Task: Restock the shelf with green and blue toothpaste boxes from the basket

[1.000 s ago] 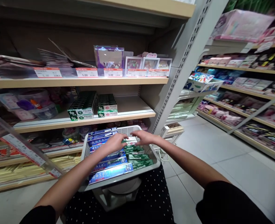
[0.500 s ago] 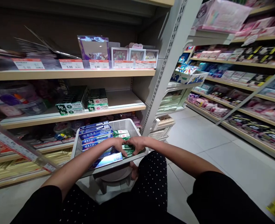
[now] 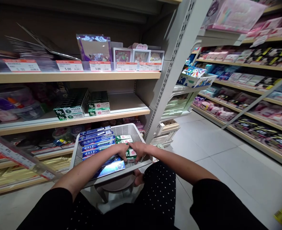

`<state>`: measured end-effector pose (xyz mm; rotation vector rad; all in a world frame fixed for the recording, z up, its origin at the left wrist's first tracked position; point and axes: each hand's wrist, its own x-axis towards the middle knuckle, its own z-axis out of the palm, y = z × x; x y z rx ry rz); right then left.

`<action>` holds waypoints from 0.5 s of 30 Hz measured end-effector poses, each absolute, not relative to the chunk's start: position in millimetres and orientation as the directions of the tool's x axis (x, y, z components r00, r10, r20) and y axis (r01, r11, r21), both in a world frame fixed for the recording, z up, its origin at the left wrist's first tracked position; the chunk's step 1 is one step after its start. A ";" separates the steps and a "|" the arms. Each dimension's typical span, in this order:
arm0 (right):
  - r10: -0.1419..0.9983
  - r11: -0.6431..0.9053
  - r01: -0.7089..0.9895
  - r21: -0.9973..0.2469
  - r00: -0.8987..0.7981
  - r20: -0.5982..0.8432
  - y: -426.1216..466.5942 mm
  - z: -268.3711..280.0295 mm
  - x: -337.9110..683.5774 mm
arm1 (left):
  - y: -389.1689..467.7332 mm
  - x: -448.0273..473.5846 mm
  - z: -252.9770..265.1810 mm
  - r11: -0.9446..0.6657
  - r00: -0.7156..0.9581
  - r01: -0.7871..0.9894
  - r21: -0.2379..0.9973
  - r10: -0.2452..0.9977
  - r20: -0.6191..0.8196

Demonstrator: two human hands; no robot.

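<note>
In the head view, a light grey plastic basket rests on a small stool before my knees. Several long blue toothpaste boxes lie side by side in its left part. My left hand and my right hand grip a small stack of green-and-white boxes from both sides, in the basket's right part. Thumbs and fingers press on the stack, partly hiding it. Just behind my fingers lie more green-and-white boxes.
On the shelf ahead stand two rows of similar green-and-white cartons. A grey slotted post rises to the right of the basket. A price-tag rail slants out at the left. Stocked shelves line the tiled aisle.
The stack between my hands has shifted, and its white printed faces now show more. My hands stay around it. The camera view has moved slightly.
</note>
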<state>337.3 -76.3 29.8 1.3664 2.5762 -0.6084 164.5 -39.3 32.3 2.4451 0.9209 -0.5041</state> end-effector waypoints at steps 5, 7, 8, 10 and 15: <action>0.744 0.456 0.842 -0.287 -0.538 -0.396 -63.8 52.9 338.1 | -27.4 159.1 48.0 -0.696 0.776 0.620 0.364 0.476 -0.413; 0.751 0.416 0.862 -0.290 -0.506 -0.424 -56.3 80.9 339.2 | -18.2 154.2 69.7 -0.691 0.816 0.575 0.438 0.445 -0.369; 0.751 0.392 0.868 -0.303 -0.493 -0.440 -51.5 96.5 337.9 | -13.3 149.5 82.7 -0.683 0.835 0.549 0.482 0.424 -0.351; 0.712 0.354 0.840 -0.411 -0.527 -0.464 -40.2 124.6 328.7 | -5.0 132.6 108.7 -0.644 0.858 0.513 0.567 0.375 -0.351; 0.594 0.301 0.729 -0.614 -0.647 -0.477 -13.9 143.9 266.9 | -8.4 44.8 130.6 -0.401 0.810 0.556 0.728 0.457 -0.367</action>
